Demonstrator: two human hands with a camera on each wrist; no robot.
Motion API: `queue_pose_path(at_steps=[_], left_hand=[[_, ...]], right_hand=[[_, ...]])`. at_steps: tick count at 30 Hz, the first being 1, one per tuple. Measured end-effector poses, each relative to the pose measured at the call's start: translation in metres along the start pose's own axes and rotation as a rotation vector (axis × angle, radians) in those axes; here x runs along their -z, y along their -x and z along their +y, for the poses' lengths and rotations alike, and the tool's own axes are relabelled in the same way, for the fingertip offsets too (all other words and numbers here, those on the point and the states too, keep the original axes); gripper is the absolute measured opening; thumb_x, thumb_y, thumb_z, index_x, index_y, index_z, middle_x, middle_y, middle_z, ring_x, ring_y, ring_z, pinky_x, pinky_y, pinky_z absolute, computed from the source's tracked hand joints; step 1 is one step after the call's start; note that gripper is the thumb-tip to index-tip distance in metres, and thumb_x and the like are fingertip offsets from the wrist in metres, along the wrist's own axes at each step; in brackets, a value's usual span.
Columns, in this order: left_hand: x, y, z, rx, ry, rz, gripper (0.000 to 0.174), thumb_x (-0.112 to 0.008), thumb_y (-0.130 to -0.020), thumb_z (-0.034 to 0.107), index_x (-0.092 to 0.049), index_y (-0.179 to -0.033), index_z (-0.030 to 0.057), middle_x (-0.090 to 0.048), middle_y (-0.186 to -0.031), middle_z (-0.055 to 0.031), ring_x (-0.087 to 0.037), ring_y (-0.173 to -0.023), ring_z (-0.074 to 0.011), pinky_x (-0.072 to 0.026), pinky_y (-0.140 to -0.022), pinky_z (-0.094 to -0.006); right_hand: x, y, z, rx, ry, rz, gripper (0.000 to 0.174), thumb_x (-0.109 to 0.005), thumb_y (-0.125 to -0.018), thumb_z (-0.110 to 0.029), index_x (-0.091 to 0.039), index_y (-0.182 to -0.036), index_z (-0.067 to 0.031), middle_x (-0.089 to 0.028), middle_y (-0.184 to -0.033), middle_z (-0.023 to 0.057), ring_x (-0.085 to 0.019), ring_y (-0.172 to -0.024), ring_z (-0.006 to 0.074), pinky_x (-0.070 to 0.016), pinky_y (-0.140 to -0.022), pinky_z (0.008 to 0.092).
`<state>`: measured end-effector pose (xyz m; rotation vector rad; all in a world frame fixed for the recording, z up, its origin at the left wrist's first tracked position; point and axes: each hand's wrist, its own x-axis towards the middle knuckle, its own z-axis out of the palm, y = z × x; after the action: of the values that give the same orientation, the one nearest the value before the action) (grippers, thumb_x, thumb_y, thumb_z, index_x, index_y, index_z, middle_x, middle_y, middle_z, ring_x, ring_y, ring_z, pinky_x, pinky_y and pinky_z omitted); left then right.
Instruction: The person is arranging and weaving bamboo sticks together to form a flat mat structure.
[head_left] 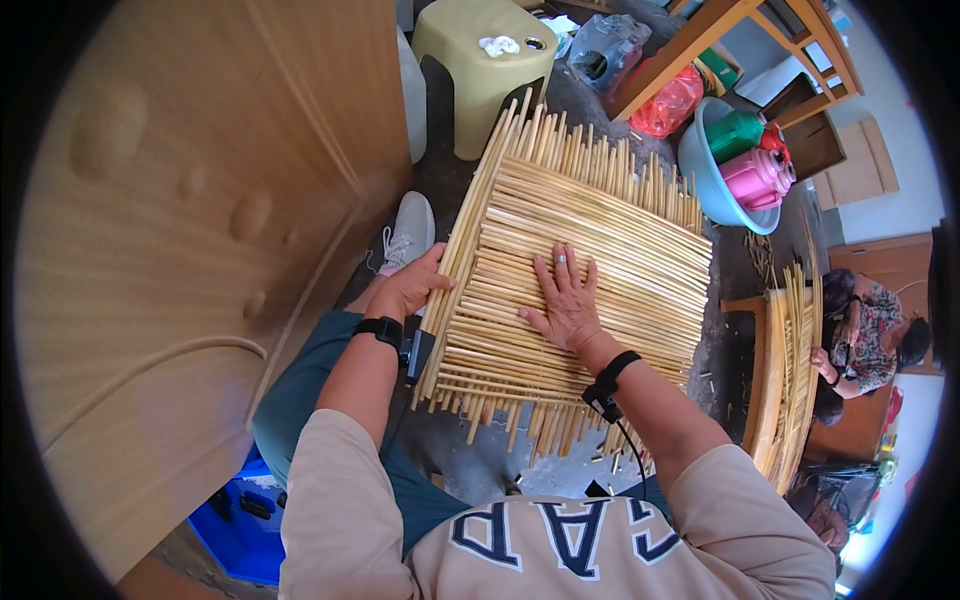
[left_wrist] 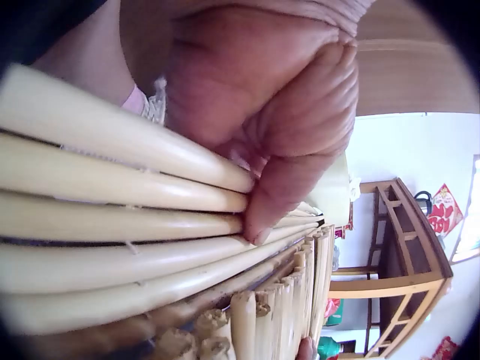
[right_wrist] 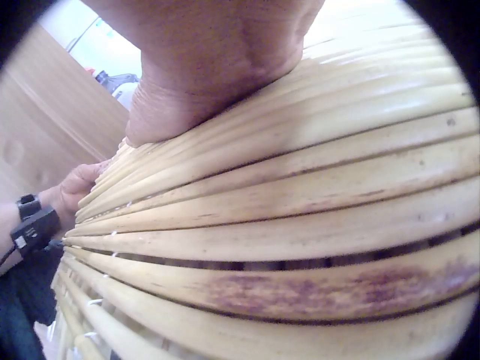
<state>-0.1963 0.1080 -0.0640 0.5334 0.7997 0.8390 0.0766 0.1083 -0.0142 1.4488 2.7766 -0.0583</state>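
Note:
A panel of pale reed sticks [head_left: 620,240] lies across the person's lap, with crosswise sticks jutting from under its edges. The right hand [head_left: 567,305] rests flat on it, fingers spread, a ring on one finger. In the right wrist view the heel of that hand [right_wrist: 217,67] presses on the sticks [right_wrist: 315,195]. At the panel's left edge the left hand [head_left: 412,285] grips the long edge sticks [head_left: 470,235]. The left wrist view shows the left hand's [left_wrist: 262,112] thumb or a finger bent over these sticks [left_wrist: 112,180]; its other fingertips are hidden.
A wooden panel [head_left: 220,200] stands at the left, a beige stool [head_left: 480,75] beyond the reeds. A blue basin [head_left: 710,170] with flasks sits at upper right. Another person [head_left: 870,330] is beside a bundle of sticks [head_left: 790,370]. A blue bin [head_left: 245,530] is at lower left.

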Motion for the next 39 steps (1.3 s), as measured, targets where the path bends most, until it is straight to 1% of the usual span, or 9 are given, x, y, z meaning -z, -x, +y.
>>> queue_pose_path(at_steps=[3, 7, 13, 15, 19, 21, 27, 36, 39], left_hand=[[-0.005, 0.0027, -0.0038, -0.007, 0.036, 0.026, 0.059, -0.053, -0.07, -0.01, -0.033, -0.124, 0.0019, -0.048, -0.116, -0.0121, -0.049, -0.106, -0.0213, -0.0397, -0.09, -0.0287], [-0.0058, 0.0064, -0.003, 0.008, 0.058, -0.004, 0.06, -0.053, -0.071, -0.01, -0.032, -0.125, 0.0029, -0.048, -0.117, -0.0117, -0.048, -0.107, -0.0207, -0.0396, -0.09, -0.0291], [-0.0085, 0.0065, -0.0033, 0.002, 0.065, -0.013, 0.064, -0.055, -0.068, -0.011, -0.033, -0.126, 0.0048, -0.048, -0.117, -0.0106, -0.048, -0.108, -0.0211, -0.0399, -0.091, -0.0308], [-0.0083, 0.0065, -0.0047, -0.037, 0.077, -0.029, 0.066, -0.057, -0.065, -0.011, -0.034, -0.126, 0.004, -0.048, -0.117, -0.0106, -0.049, -0.108, -0.0215, -0.0404, -0.091, -0.0313], [-0.0075, 0.0062, -0.0035, -0.025, 0.09, -0.042, 0.067, -0.058, -0.063, -0.011, -0.036, -0.125, 0.0018, -0.051, -0.115, -0.011, -0.051, -0.106, -0.0215, -0.0411, -0.091, -0.0316], [-0.0081, 0.0062, -0.0042, -0.009, 0.076, -0.011, 0.066, -0.058, -0.062, -0.012, -0.039, -0.123, -0.0002, -0.054, -0.112, -0.011, -0.053, -0.103, -0.0215, -0.0426, -0.089, -0.0314], [-0.0072, 0.006, -0.0052, -0.003, 0.105, 0.002, 0.06, -0.06, -0.062, -0.012, -0.044, -0.119, -0.0001, -0.056, -0.109, -0.0104, -0.056, -0.099, -0.0209, -0.0441, -0.087, -0.0312], [-0.0067, 0.0057, -0.005, -0.005, 0.16, -0.031, 0.058, -0.06, -0.062, -0.012, -0.045, -0.117, 0.0, -0.057, -0.108, -0.0108, -0.056, -0.099, -0.0212, -0.0442, -0.088, -0.0318], [-0.0064, 0.0058, -0.0051, 0.004, 0.146, -0.008, 0.057, -0.059, -0.063, -0.012, -0.045, -0.117, -0.0003, -0.057, -0.108, -0.0112, -0.056, -0.098, -0.0213, -0.0445, -0.087, -0.0318]], right_hand=[[0.0, -0.0002, -0.0003, -0.007, 0.004, -0.011, 0.08, -0.035, -0.079, -0.064, -0.023, -0.137, -0.0105, -0.016, -0.141, 0.0218, -0.007, -0.133, 0.0339, 0.0005, -0.101, 0.0574], [-0.0001, 0.0003, 0.0002, -0.01, -0.002, -0.005, 0.08, -0.035, -0.079, -0.064, -0.023, -0.137, -0.0108, -0.016, -0.141, 0.0217, -0.007, -0.133, 0.0336, 0.0006, -0.101, 0.0574], [-0.0012, 0.0002, 0.0015, -0.024, -0.006, -0.031, 0.079, -0.033, -0.079, -0.064, -0.023, -0.138, -0.0116, -0.014, -0.142, 0.0208, -0.005, -0.134, 0.0321, 0.0015, -0.101, 0.0572], [-0.0002, 0.0011, 0.0012, -0.017, -0.002, -0.039, 0.079, -0.034, -0.079, -0.063, -0.022, -0.138, -0.0109, -0.01, -0.143, 0.0211, -0.004, -0.134, 0.0319, 0.0015, -0.102, 0.0541], [-0.0006, 0.0003, 0.0011, -0.027, -0.021, -0.021, 0.079, -0.033, -0.079, -0.064, -0.024, -0.137, -0.012, -0.013, -0.143, 0.0205, -0.004, -0.134, 0.0312, 0.0021, -0.102, 0.0565], [0.0002, 0.0002, 0.0012, -0.032, -0.032, -0.036, 0.079, -0.034, -0.079, -0.064, -0.025, -0.137, -0.0114, -0.013, -0.143, 0.0209, -0.004, -0.134, 0.0313, 0.002, -0.102, 0.0565], [0.0012, 0.0001, 0.0013, -0.019, -0.03, -0.022, 0.079, -0.035, -0.079, -0.064, -0.027, -0.136, -0.0106, -0.014, -0.142, 0.0222, -0.006, -0.134, 0.0321, 0.0002, -0.102, 0.0571], [0.0013, -0.0001, 0.0014, -0.021, -0.014, -0.028, 0.078, -0.034, -0.079, -0.064, -0.027, -0.136, -0.0106, -0.014, -0.142, 0.0222, -0.006, -0.134, 0.032, -0.0009, -0.101, 0.0576], [0.0013, -0.0003, 0.0013, -0.021, -0.01, -0.031, 0.079, -0.033, -0.079, -0.064, -0.027, -0.136, -0.0107, -0.014, -0.142, 0.0221, -0.006, -0.134, 0.0321, -0.001, -0.101, 0.0577]])
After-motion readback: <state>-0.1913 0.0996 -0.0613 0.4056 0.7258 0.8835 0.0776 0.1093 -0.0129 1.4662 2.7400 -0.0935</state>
